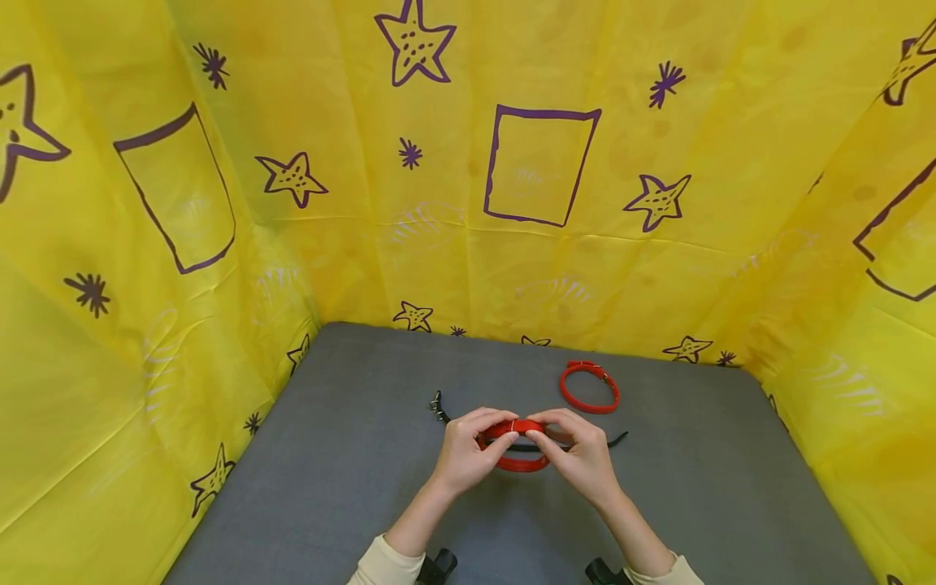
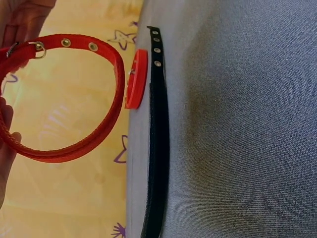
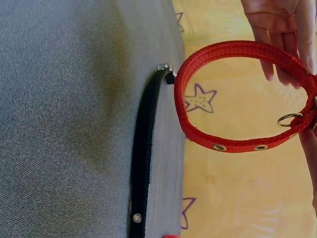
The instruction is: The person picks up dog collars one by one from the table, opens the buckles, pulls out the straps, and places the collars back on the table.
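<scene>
A red collar [image 1: 521,465] is held up in front of me, closed into a loop. My left hand [image 1: 464,452] pinches its upper band from one side, thumb and fingers near the buckle. From the other side my right hand [image 1: 585,461] grips the same band, its fingertips close to the left ones. Metal eyelets and a D-ring show on the collar [image 2: 120,84] in the left wrist view. Under the hands a black collar [image 2: 159,129] lies stretched out, unfastened, with eyelets at one end and a buckle [image 3: 165,67] at the other.
A second red collar [image 1: 594,409], fastened in a loop, lies on the grey tabletop [image 1: 351,455] behind my right hand. Yellow cloth [image 1: 351,260] with purple drawings walls the table at the back and both sides.
</scene>
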{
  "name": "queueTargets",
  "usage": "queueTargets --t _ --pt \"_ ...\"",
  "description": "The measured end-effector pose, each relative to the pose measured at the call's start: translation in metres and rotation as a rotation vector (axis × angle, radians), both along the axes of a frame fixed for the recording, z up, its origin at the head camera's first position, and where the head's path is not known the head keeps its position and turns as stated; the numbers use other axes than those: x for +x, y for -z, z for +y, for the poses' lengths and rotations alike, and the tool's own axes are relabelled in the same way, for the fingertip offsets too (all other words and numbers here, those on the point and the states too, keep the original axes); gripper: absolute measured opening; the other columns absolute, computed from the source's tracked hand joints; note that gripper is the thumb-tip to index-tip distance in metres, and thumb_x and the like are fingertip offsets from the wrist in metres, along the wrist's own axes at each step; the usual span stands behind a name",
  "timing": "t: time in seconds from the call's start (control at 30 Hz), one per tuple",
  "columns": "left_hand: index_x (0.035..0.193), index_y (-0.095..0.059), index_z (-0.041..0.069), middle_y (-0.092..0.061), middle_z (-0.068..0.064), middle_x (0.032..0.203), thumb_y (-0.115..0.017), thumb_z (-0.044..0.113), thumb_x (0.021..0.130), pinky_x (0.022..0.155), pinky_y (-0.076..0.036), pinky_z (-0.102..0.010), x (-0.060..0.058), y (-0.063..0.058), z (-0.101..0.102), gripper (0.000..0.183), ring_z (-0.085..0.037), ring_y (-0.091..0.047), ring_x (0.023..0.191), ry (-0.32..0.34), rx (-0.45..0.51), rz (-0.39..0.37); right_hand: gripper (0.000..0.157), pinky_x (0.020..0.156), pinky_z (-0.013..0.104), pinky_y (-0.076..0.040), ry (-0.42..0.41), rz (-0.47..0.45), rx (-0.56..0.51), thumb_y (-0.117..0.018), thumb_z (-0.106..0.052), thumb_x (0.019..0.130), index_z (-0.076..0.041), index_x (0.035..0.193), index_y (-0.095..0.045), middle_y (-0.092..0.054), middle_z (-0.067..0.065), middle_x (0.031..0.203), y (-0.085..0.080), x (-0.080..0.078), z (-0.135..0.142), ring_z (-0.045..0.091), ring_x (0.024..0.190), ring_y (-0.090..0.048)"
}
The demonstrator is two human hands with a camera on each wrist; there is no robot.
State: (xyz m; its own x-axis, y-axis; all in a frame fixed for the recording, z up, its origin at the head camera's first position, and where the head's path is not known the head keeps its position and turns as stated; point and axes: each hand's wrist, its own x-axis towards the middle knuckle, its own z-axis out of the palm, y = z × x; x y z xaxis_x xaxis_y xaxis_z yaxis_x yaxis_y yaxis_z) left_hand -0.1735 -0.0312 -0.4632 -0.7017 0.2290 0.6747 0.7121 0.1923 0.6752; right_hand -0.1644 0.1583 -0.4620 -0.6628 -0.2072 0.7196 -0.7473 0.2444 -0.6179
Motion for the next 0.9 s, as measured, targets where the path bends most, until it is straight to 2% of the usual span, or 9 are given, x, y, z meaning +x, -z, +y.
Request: queueTargets --t 0.07,0.17,0.33,0.43,0.53,0.7,0.9 --pt "0.096 -0.072 -0.005 -0.071 -0.016 0.09 -0.077 -0.006 0.077 0.059 -0.055 -0.027 -0.001 0.002 0.0 0.019 -0.03 -0.066 0.075 0.0 -0.002 -0.014 0.031 0.066 0.028 -0.058 0.002 -0.011 -0.007 -0.075 0.018 0.072 0.0 0.098 -0.071 -0.07 0.011 0.093 0.008 -0.004 0.002 0.021 0.083 -0.067" --pt "0.097 -0.073 -0.003 -0.071 -0.013 0.091 -0.078 -0.003 0.078 0.06 -0.053 -0.023 -0.006 0.013 0.0 0.02 -0.028 -0.067 0.076 -0.009 -0.009 -0.017 0.032 0.065 0.031 -0.059 0.004 -0.043 -0.011 -0.076 0.014 0.075 -0.005 0.101 -0.071 -0.07 0.006 0.096 0.019 -0.007 0.005 0.017 0.086 -0.067" --pt "0.1 -0.074 0.006 -0.072 -0.003 0.094 -0.079 0.006 0.081 0.06 -0.052 -0.019 -0.013 0.027 -0.002 0.02 -0.018 -0.066 0.077 -0.018 -0.027 -0.034 0.03 0.066 0.035 -0.059 0.0 -0.095 -0.025 -0.075 0.009 0.079 -0.008 0.103 -0.071 -0.07 0.005 0.098 0.025 -0.008 0.007 0.014 0.087 -0.067" --pt "0.101 -0.075 0.009 -0.072 -0.001 0.096 -0.078 0.009 0.082 0.058 -0.054 -0.024 -0.013 0.028 -0.004 0.019 -0.014 -0.065 0.075 -0.016 -0.026 -0.062 0.029 0.067 0.034 -0.059 -0.007 -0.119 -0.045 -0.073 0.012 0.079 -0.004 0.103 -0.071 -0.069 0.008 0.097 0.022 -0.006 0.005 0.016 0.087 -0.067" --pt "0.102 -0.075 0.007 -0.072 -0.002 0.096 -0.078 0.009 0.082 0.058 -0.055 -0.028 -0.011 0.028 -0.005 0.02 -0.012 -0.065 0.074 -0.016 -0.013 -0.082 0.026 0.067 0.033 -0.059 -0.028 -0.141 -0.079 -0.071 0.015 0.079 0.002 0.101 -0.069 -0.069 0.013 0.096 0.012 -0.003 0.003 0.019 0.085 -0.067" --pt "0.102 -0.075 0.006 -0.072 -0.002 0.096 -0.079 0.012 0.082 0.061 -0.055 -0.025 -0.01 0.026 -0.004 0.021 -0.011 -0.065 0.079 -0.021 -0.008 -0.095 0.022 0.07 0.034 -0.058 -0.056 -0.182 -0.101 -0.069 0.017 0.081 0.007 0.101 -0.067 -0.067 0.019 0.097 -0.007 0.004 0.002 0.021 0.086 -0.067" --pt "0.102 -0.075 0.006 -0.072 -0.002 0.097 -0.079 0.011 0.082 0.061 -0.055 -0.025 -0.01 0.025 -0.004 0.021 -0.013 -0.066 0.079 -0.025 -0.015 -0.11 0.022 0.072 0.036 -0.058 -0.07 -0.238 -0.103 -0.069 0.014 0.083 0.007 0.103 -0.067 -0.067 0.018 0.1 -0.009 0.005 0.003 0.02 0.09 -0.067"
